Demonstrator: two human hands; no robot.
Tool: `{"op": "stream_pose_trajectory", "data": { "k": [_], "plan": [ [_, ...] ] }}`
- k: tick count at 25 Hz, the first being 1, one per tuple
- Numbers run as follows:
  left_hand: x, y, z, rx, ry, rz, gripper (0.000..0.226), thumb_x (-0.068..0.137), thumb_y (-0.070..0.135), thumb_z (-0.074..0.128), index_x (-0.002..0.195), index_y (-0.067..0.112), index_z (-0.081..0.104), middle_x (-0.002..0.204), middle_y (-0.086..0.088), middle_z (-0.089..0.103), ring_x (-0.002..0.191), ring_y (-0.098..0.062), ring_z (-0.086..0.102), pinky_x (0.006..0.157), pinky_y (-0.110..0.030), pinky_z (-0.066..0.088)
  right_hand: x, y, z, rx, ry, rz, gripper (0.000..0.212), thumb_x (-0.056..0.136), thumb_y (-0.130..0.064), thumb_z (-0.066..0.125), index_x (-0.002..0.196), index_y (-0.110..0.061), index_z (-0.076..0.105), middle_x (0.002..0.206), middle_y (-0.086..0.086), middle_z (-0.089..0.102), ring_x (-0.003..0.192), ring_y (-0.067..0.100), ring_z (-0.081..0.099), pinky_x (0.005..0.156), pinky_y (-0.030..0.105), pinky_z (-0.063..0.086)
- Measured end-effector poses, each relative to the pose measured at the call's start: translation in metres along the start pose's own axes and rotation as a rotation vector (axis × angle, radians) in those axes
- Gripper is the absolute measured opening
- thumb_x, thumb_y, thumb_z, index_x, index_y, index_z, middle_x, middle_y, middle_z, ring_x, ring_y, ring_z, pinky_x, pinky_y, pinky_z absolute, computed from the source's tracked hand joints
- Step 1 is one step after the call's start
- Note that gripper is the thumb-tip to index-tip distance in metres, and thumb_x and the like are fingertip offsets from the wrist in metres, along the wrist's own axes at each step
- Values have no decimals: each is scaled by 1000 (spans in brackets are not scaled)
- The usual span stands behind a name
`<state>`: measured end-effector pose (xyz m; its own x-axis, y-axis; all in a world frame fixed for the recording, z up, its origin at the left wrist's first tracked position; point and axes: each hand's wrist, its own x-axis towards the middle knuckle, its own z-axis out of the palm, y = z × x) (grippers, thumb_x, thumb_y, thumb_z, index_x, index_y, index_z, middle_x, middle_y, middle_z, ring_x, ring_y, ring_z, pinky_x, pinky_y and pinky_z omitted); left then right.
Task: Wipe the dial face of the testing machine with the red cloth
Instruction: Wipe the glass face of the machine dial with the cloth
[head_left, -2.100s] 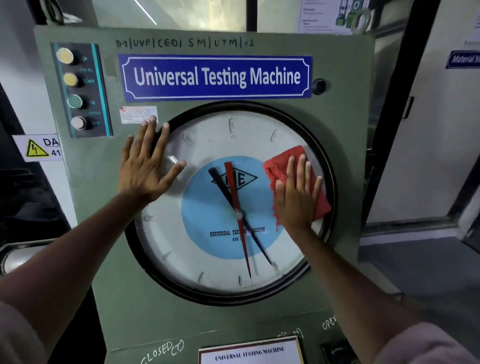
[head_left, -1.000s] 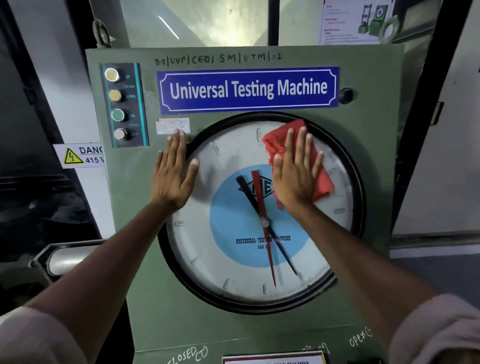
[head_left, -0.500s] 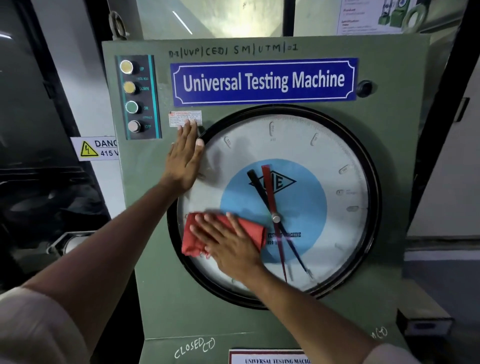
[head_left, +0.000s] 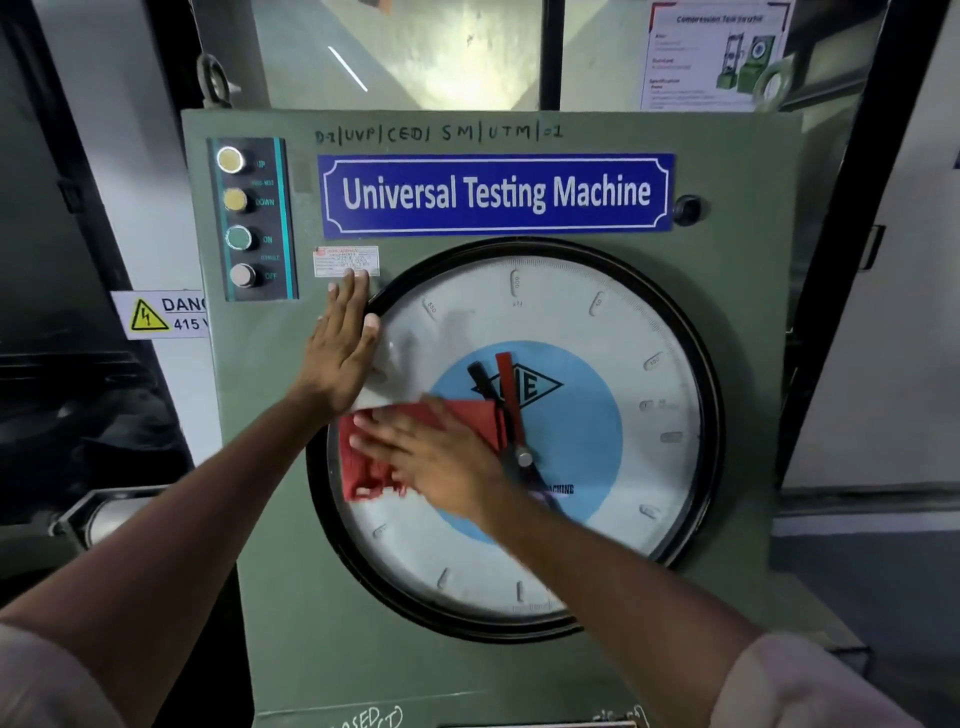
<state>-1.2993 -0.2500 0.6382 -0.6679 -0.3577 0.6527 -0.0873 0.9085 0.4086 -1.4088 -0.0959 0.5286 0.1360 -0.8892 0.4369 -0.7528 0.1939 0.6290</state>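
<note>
Right now, from the head camera, your right hand (head_left: 441, 457) lies flat with fingers spread, pressing the red cloth (head_left: 374, 457) against the left-centre of the dial face (head_left: 597, 322). Your left hand (head_left: 340, 358), open and flat, rests on the dial's upper-left black rim (head_left: 711, 415), holding nothing.

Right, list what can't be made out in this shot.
Head view:
- Danger sign: cut off by the machine's panel.
- Small sticker: print too small.
- Right hand: motion-blurred, covers part of the red cloth.
- Dial wording: partly behind that hand.
- Wall poster: text blurred.
</note>
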Motion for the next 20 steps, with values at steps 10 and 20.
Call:
{"op": "stream_pose_trajectory", "data": {
  "k": [10,20],
  "plan": [
    [-2,8,1,-29,31,-50,72,104,49,18,168,20,4,173,10,-4,161,-12,-7,133,-47,6,-66,138,-19,66,225,727,65,110,-46,25,169,-30,2,178,-5,0,163,13,3,129,57,13],
    [-1,14,0,-9,-12,-88,83,95,65,16,168,28,6,176,9,-2,163,-15,-7,132,-47,7,-65,118,-28,266,273,1154,70,93,-63,61,149,-24,46,169,4,33,158,31,28,115,75,30]
  ]
}}
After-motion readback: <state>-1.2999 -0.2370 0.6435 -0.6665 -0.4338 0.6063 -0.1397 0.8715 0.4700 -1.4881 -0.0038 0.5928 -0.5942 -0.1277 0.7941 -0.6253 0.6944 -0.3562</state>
